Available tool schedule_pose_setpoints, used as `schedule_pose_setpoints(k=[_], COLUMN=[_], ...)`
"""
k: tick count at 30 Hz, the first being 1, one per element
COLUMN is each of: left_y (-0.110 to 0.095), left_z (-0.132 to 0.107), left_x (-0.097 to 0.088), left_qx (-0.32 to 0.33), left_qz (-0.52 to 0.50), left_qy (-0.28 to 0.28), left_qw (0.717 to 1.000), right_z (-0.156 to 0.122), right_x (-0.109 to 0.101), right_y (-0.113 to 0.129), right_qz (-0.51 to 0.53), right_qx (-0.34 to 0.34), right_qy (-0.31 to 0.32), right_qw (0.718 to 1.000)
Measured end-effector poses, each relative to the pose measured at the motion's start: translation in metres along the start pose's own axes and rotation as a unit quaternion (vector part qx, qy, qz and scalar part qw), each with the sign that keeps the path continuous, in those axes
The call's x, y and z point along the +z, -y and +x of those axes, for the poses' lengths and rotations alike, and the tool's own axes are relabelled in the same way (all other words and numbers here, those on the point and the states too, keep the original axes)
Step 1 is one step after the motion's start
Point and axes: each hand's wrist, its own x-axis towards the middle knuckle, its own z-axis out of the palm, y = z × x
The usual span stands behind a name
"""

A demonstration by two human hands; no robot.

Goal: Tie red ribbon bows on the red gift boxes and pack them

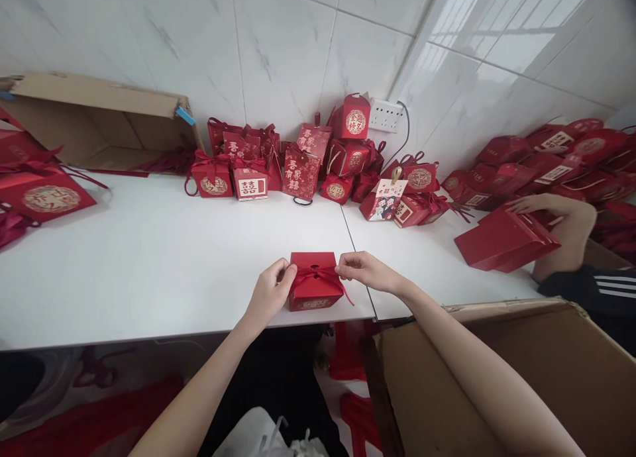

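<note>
A small red gift box (312,259) with a gold emblem on its front stands near the table's front edge. Across its top runs a red ribbon (318,275), crossed or tied at the middle, with one tail hanging over the right side. At the box's left side, my left hand (272,286) is closed, thumb and finger pinching the ribbon. My right hand (368,270) pinches the ribbon at the right, just off the box's edge. Whether the knot is tight cannot be seen.
Finished-looking red gift boxes (301,172) line the wall on the white table (163,265). A cardboard carton (99,122) lies at the back left, another open carton (447,377) at the front right. On the right, a co-worker's hand (541,205) touches a larger red box (507,238).
</note>
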Motion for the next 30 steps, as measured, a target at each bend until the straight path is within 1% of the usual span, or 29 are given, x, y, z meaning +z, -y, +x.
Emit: schedule_pose_setpoints(k=[7, 9, 10, 11, 12, 13, 14, 15, 16, 17, 18, 19, 20, 21, 23, 25, 28, 30], left_y=[0.004, 0.003, 0.002, 0.0, -0.001, -0.002, -0.004, -0.005, -0.006, -0.007, -0.008, -0.009, -0.01, -0.011, -0.011, -0.011, -0.012, -0.014], left_z=[0.003, 0.004, 0.005, 0.005, 0.006, 0.007, 0.008, 0.009, 0.011, 0.012, 0.014, 0.017, 0.019, 0.02, 0.023, 0.025, 0.026, 0.026], left_x=[0.004, 0.003, 0.002, 0.0, -0.003, -0.006, -0.009, -0.012, -0.015, -0.017, -0.018, -0.018, -0.017, -0.016, -0.013, -0.009, -0.006, -0.005], left_qx=[0.0, -0.003, -0.004, -0.002, 0.002, 0.011, 0.025, 0.043, 0.065, 0.091, 0.118, 0.144, 0.166, 0.181, 0.188, 0.174, 0.16, 0.163], left_qz=[-0.021, -0.022, -0.017, -0.006, 0.009, 0.024, 0.037, 0.047, 0.055, 0.062, 0.068, 0.074, 0.081, 0.086, 0.087, 0.081, 0.078, 0.092], left_qy=[-0.017, 0.0, 0.018, 0.043, 0.068, 0.086, 0.09, 0.08, 0.061, 0.04, 0.026, 0.026, 0.039, 0.06, 0.105, 0.125, 0.118, 0.11], left_qw=[1.0, 1.0, 1.0, 0.999, 0.998, 0.996, 0.995, 0.995, 0.995, 0.993, 0.99, 0.986, 0.982, 0.978, 0.973, 0.973, 0.977, 0.976], right_z=[0.0, 0.0, 0.0, 0.0, -0.001, -0.002, -0.003, -0.005, -0.006, -0.007, -0.008, -0.008, -0.008, -0.007, -0.006, -0.006, -0.009, -0.011], right_x=[-0.005, -0.006, -0.007, -0.008, -0.008, -0.007, -0.005, -0.001, 0.004, 0.011, 0.02, 0.029, 0.038, 0.046, 0.059, 0.065, 0.066, 0.066], right_y=[0.003, 0.002, 0.001, 0.001, 0.001, 0.003, 0.004, 0.007, 0.009, 0.012, 0.014, 0.015, 0.016, 0.016, 0.013, 0.01, 0.008, 0.008], right_qz=[-0.059, -0.071, -0.079, -0.09, -0.108, -0.134, -0.167, -0.202, -0.238, -0.275, -0.312, -0.35, -0.389, -0.426, -0.483, -0.508, -0.514, -0.517], right_qx=[-0.002, 0.002, 0.006, 0.011, 0.009, -0.005, -0.035, -0.081, -0.138, -0.199, -0.256, -0.301, -0.332, -0.351, -0.364, -0.367, -0.396, -0.417], right_qy=[0.017, 0.02, 0.012, -0.008, -0.046, -0.1, -0.161, -0.217, -0.254, -0.268, -0.259, -0.234, -0.204, -0.179, -0.155, -0.158, -0.175, -0.185], right_qw=[0.998, 0.997, 0.997, 0.996, 0.993, 0.986, 0.972, 0.952, 0.927, 0.902, 0.878, 0.856, 0.835, 0.814, 0.781, 0.763, 0.741, 0.725])
